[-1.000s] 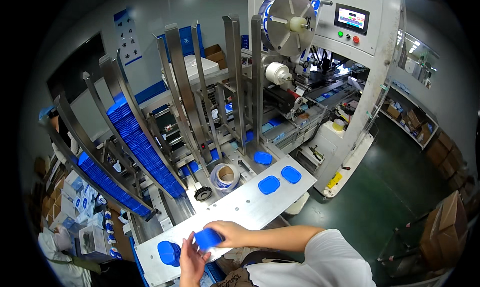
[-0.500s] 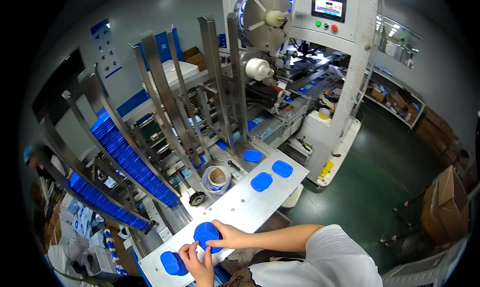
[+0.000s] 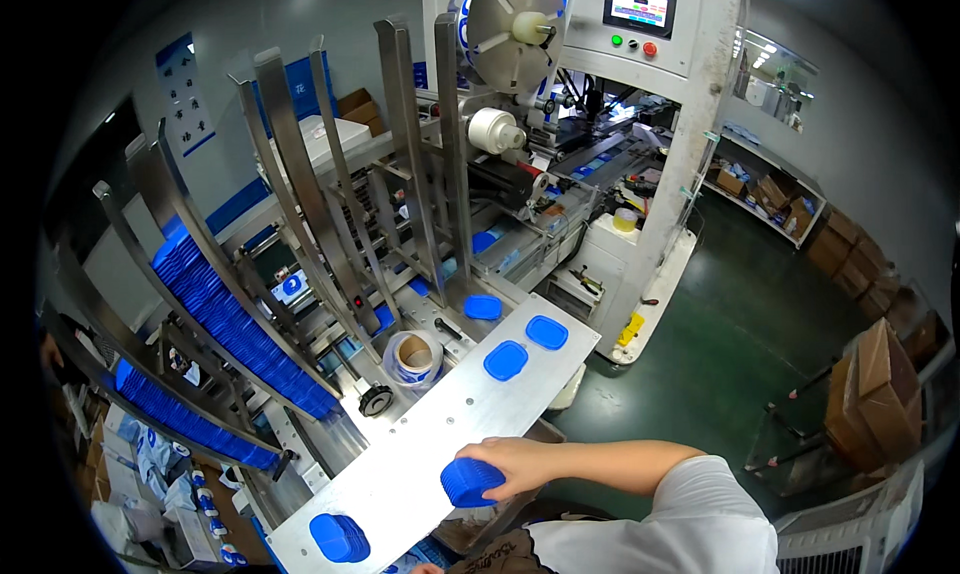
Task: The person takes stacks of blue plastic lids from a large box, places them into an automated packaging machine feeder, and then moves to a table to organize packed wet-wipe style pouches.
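My right hand [image 3: 520, 461] grips a short stack of blue plastic lids [image 3: 470, 482] at the near edge of a long metal plate [image 3: 440, 424]. A second blue lid stack [image 3: 339, 537] lies on the plate to its left. Only a sliver of my left hand [image 3: 425, 568] shows at the bottom edge, so its state is unclear. Three single blue lids [image 3: 506, 360] sit further up the plate toward the machine.
A tape roll [image 3: 412, 357] stands on the plate beside a black knob [image 3: 375, 401]. Slanted metal chutes hold rows of blue lids [image 3: 225, 324] on the left. A labelling machine with a control screen [image 3: 640, 10] rises behind. Cardboard boxes [image 3: 885, 384] stand at the right.
My right hand has carried the blue lid stack rightward along the plate's near edge. My left hand has dropped almost out of view. The view has shifted closer to the plate.
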`<action>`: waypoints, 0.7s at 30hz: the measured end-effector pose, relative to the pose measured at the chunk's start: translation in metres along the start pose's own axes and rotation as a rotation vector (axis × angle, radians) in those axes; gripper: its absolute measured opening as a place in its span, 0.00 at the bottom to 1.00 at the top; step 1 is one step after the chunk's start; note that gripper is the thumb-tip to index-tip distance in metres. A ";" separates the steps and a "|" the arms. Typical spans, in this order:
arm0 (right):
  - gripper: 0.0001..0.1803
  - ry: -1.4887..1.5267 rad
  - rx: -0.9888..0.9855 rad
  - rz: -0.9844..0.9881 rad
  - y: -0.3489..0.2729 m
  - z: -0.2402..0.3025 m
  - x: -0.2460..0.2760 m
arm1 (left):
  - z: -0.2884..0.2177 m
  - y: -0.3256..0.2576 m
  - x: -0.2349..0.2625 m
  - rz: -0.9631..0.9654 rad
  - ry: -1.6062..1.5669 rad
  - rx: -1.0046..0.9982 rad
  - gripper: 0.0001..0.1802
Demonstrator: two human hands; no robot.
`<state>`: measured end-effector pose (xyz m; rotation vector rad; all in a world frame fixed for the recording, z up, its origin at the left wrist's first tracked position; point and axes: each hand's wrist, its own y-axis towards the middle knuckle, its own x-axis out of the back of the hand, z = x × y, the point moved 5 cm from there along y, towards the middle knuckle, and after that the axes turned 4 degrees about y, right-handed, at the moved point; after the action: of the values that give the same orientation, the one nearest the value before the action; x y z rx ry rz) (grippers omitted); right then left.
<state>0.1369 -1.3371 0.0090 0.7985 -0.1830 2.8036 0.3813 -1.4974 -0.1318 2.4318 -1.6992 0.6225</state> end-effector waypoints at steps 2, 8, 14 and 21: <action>0.36 0.015 -0.042 -0.011 0.003 -0.006 0.004 | 0.040 0.009 -0.025 0.175 0.116 0.179 0.17; 0.37 0.101 0.197 -0.041 0.058 0.017 0.002 | 0.045 0.068 -0.082 -0.030 0.792 -0.001 0.25; 0.38 0.066 0.507 -0.305 0.136 0.090 0.075 | -0.088 0.011 0.002 0.085 0.090 0.011 0.13; 0.32 -0.481 1.184 -1.028 0.208 0.329 0.176 | -0.107 -0.051 0.131 -1.090 0.298 0.033 0.23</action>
<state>0.1064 -1.5664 0.3685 1.2315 1.4520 1.4854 0.4376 -1.5593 0.0240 2.5940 -0.1325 0.7372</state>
